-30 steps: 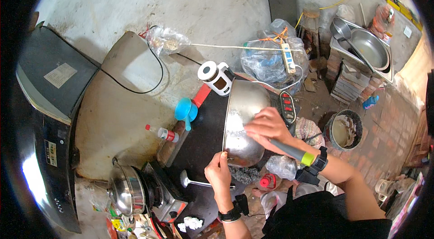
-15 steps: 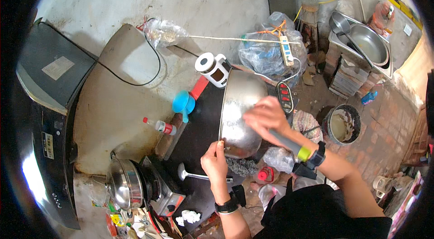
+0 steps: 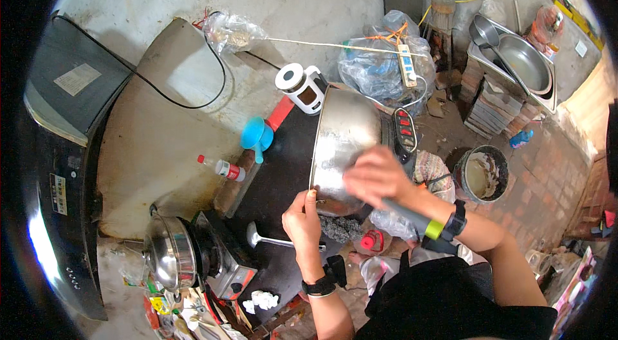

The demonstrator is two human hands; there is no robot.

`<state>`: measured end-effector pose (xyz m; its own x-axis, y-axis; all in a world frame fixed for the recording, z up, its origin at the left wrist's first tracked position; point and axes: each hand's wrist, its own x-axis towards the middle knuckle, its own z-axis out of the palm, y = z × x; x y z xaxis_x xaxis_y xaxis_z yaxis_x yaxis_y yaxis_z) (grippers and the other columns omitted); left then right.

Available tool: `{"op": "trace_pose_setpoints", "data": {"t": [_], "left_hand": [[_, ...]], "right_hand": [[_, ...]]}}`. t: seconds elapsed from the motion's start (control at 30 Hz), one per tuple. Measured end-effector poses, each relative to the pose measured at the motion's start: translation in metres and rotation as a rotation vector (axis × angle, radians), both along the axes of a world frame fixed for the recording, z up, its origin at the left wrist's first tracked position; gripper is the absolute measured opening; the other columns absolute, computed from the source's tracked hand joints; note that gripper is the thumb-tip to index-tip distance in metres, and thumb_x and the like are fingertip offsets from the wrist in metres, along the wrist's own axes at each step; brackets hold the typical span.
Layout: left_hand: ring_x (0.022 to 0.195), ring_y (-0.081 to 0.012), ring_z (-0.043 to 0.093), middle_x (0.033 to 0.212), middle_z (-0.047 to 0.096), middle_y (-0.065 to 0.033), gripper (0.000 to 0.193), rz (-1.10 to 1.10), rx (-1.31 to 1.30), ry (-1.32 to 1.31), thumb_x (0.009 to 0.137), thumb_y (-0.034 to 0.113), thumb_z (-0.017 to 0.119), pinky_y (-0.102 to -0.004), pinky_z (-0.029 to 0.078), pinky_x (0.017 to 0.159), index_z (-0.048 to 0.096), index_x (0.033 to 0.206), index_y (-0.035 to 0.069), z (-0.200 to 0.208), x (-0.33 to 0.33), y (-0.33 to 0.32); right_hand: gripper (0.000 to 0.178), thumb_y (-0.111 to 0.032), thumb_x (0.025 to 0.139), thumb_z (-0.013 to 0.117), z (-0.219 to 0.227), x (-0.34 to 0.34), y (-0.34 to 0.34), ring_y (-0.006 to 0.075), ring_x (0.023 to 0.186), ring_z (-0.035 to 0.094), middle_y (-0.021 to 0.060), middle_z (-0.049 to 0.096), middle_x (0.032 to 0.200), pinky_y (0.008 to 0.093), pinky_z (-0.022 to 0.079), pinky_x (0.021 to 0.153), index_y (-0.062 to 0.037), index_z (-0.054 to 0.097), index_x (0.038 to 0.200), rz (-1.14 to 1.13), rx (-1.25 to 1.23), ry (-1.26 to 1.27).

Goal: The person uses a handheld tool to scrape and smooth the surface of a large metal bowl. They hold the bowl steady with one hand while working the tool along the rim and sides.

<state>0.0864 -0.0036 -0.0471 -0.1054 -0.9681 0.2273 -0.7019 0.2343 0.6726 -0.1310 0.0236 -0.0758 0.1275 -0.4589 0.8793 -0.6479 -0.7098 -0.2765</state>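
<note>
A large shiny steel basin [image 3: 341, 140] is tilted on its side over the dark countertop, its rounded outside facing right. My left hand [image 3: 302, 221] is closed on its lower rim, thumb on the edge. My right hand [image 3: 376, 179], blurred by motion, lies against the outer wall. From it a dark grey handle [image 3: 405, 214] with a lime green band runs back toward my wrist; the working end is hidden by my fingers. Under the basin sits a grey, wiry scouring pad [image 3: 340, 229]. A steel ladle [image 3: 267, 240] rests beside my left hand.
Around the counter are a white coffee pot [image 3: 302, 89], a blue dipper [image 3: 256, 137], a red-capped bottle [image 3: 225, 168] and a lidded pot [image 3: 170, 253] on a stove. A black power strip [image 3: 404, 129] lies right of the basin. Farther right stand a bucket [image 3: 481, 176] and a sink [image 3: 547, 92].
My right hand has slid a little lower along the basin's outer wall. My left hand keeps its hold on the rim. The whole view has shifted slightly.
</note>
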Motion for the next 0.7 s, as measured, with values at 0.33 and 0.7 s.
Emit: {"op": "trace_pose_setpoints", "data": {"t": [0.33, 0.7], "left_hand": [[0.063, -0.0189, 0.056, 0.07, 0.062, -0.0152, 0.026, -0.003, -0.028, -0.003, 0.097, 0.025, 0.063, -0.0343, 0.047, 0.059, 0.072, 0.099, 0.0, -0.002, 0.001, 0.0], [0.065, -0.0098, 0.049, 0.067, 0.059, -0.0072, 0.027, 0.007, 0.008, 0.011, 0.098, 0.02, 0.061, -0.0311, 0.043, 0.058, 0.068, 0.097, -0.005, -0.001, -0.001, -0.001]], "right_hand": [[0.006, -0.009, 0.089, 0.065, 0.008, -0.039, -0.024, 0.0235, 0.084, 0.064, 0.0071, 0.071, 0.089, 0.0375, 0.048, 0.077, -0.0046, 0.069, 0.088, -0.245, 0.204, -0.28], [0.015, -0.005, 0.088, 0.069, -0.004, -0.04, -0.017, 0.0269, 0.086, 0.067, 0.0137, 0.07, 0.095, 0.0362, 0.052, 0.079, 0.0011, 0.069, 0.102, -0.27, 0.228, -0.475]]}}
